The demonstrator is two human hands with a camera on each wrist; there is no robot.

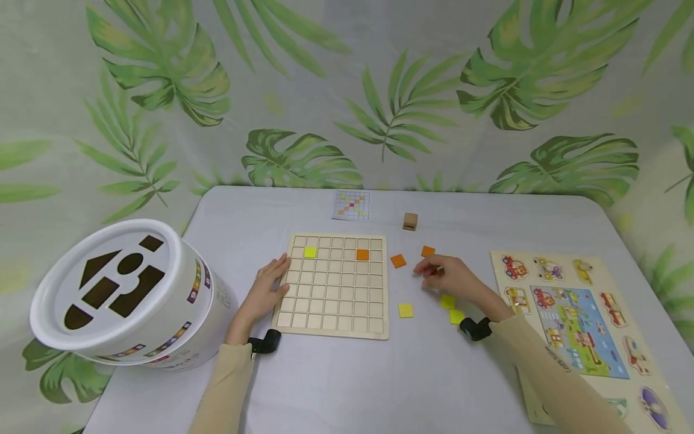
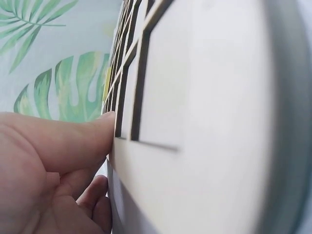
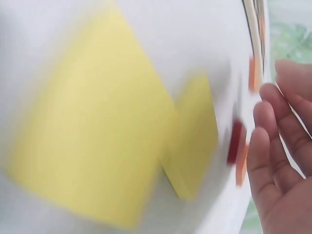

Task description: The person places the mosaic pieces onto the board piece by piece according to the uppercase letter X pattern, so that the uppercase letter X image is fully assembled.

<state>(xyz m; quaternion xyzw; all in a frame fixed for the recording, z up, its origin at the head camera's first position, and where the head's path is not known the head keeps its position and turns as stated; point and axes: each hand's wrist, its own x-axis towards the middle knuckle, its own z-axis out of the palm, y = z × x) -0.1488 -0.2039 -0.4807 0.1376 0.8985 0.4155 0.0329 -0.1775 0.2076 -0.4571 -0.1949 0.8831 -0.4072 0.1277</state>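
Observation:
My left hand [image 1: 265,290] rests at the left edge of a wooden grid board [image 1: 332,330], its thumb touching the rim in the left wrist view. A yellow tile [image 1: 310,252] and an orange tile [image 1: 362,255] sit in the board's squares. Right of the board, my right hand [image 1: 451,278] is above loose tiles, fingers bent, holding nothing that I can see. A red tile [image 3: 236,142] lies near its fingertips in the right wrist view, mostly hidden from the head view. Close by are loose orange tiles [image 1: 398,261] and yellow tiles [image 1: 405,310].
A printed pattern card [image 1: 351,205] and a small wooden block [image 1: 410,221] lie behind the board. On the left stands a white bucket [image 1: 211,313] with a shape-cut lid [image 1: 116,283]. A picture puzzle board [image 1: 588,271] lies at right, partly under my right forearm.

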